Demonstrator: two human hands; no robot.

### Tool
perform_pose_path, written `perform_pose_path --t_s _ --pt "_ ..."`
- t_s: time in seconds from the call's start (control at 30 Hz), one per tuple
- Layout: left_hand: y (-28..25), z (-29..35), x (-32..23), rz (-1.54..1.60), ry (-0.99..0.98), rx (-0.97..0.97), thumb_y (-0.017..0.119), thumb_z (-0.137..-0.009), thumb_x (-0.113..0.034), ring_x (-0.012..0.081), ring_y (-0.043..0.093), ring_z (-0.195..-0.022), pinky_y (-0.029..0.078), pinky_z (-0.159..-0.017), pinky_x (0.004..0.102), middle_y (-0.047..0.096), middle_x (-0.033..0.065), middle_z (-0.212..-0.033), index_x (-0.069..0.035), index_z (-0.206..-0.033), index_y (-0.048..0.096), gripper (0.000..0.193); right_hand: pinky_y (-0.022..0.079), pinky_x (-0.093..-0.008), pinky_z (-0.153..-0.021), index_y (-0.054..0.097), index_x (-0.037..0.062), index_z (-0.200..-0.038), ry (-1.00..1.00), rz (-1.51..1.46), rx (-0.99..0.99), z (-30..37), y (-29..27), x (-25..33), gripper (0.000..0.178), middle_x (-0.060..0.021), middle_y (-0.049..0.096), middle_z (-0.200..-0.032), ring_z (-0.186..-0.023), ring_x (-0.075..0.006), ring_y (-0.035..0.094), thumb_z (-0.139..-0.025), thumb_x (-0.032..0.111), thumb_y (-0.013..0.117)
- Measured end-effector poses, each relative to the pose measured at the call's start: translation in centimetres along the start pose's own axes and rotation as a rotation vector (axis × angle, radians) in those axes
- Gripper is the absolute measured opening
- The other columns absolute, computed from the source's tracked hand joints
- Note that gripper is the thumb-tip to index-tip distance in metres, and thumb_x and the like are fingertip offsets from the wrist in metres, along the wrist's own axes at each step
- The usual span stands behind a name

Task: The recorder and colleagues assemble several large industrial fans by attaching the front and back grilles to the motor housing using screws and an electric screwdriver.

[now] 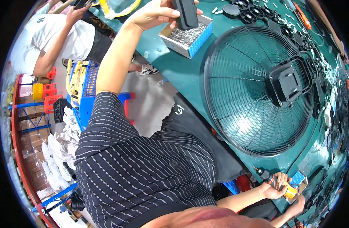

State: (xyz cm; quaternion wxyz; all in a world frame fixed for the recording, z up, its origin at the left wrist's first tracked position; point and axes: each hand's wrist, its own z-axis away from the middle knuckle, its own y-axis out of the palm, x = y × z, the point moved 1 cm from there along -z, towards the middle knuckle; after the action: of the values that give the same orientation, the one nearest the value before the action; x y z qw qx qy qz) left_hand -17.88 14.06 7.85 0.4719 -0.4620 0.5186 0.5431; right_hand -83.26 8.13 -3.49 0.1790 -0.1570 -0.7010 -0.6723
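My left hand reaches far forward, its fingers closed round a smooth black elongated piece with rounded corners. That piece hangs over a blue and white cardboard box of small silver screws. At the lower right, my right hand grips an orange and black electric screwdriver, its bit pointing up and left. Between the two hands a large round black wire fan grille lies on the green table. A black motor housing sits at the grille's middle.
Black round parts and loose hardware spread over the table's far right. Another person's hand is close to the screwdriver, beside a second blue box. On the left stand a person in white, a blue plastic chair and a rack.
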Motion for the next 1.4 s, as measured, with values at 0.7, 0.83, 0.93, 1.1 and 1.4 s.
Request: perform_pose_path --t_s 0.7,0.83,0.93,1.1,1.4 --pt "3.9 -0.4 0.3 -1.511 0.230 -0.333 0.080 -0.070 -0.023 0.0323 0.063 -0.102 0.051 -0.084 0.0392 0.060 0.0160 -0.113 -0.006 -0.119 0.055 0.058 0.036 -0.0293 -0.066 0.047 -0.0047 -0.114 -0.014 -0.049 -0.062 0.1 -0.2 0.0 0.033 -0.0043 0.042 -0.078 -0.069 -0.0155 0.042 -0.086 0.007 0.062" --pt "4.6 1.5 -0.5 -1.559 -0.022 -0.209 0.077 -0.074 -0.019 0.0307 0.067 -0.083 0.052 -0.072 0.0399 0.065 0.0140 -0.083 -0.007 -0.100 0.066 0.031 0.037 -0.0294 -0.066 0.047 -0.0048 -0.113 -0.015 -0.057 -0.037 0.3 0.0 0.0 0.033 -0.0042 0.042 -0.078 -0.069 -0.0154 0.042 -0.086 0.007 0.061" --pt "4.9 0.9 -0.6 -1.497 -0.142 -0.077 0.073 -0.077 -0.024 0.0315 0.068 -0.074 0.052 -0.069 0.0391 0.068 0.0141 -0.076 -0.006 -0.088 0.071 0.021 0.037 -0.0291 -0.067 0.048 -0.0052 -0.110 -0.005 -0.023 -0.017 0.2 0.0 0.1 0.034 -0.0027 0.041 -0.075 -0.067 -0.0141 0.042 -0.083 0.008 0.063" --pt "5.7 -2.5 0.8 -1.693 -0.181 0.146 0.072 -0.069 -0.025 0.0323 0.066 -0.067 0.050 -0.062 0.0417 0.067 0.0174 -0.073 -0.005 -0.083 0.074 0.023 0.037 -0.0279 -0.064 0.053 -0.0045 -0.110 -0.026 -0.018 -0.062 0.1 -0.6 0.1 0.036 -0.0023 0.044 -0.075 -0.065 -0.0130 0.044 -0.080 0.011 0.066" --pt "8.0 -1.8 2.0 -1.746 -0.178 0.008 0.068 -0.070 -0.013 0.0284 0.066 -0.066 0.050 -0.063 0.0374 0.066 0.0166 -0.071 -0.002 -0.078 0.070 0.013 0.038 -0.0291 -0.067 0.053 -0.0027 -0.107 -0.011 -0.046 -0.051 0.1 -0.5 0.0 0.033 -0.0033 0.046 -0.075 -0.066 -0.0139 0.046 -0.080 0.011 0.067"
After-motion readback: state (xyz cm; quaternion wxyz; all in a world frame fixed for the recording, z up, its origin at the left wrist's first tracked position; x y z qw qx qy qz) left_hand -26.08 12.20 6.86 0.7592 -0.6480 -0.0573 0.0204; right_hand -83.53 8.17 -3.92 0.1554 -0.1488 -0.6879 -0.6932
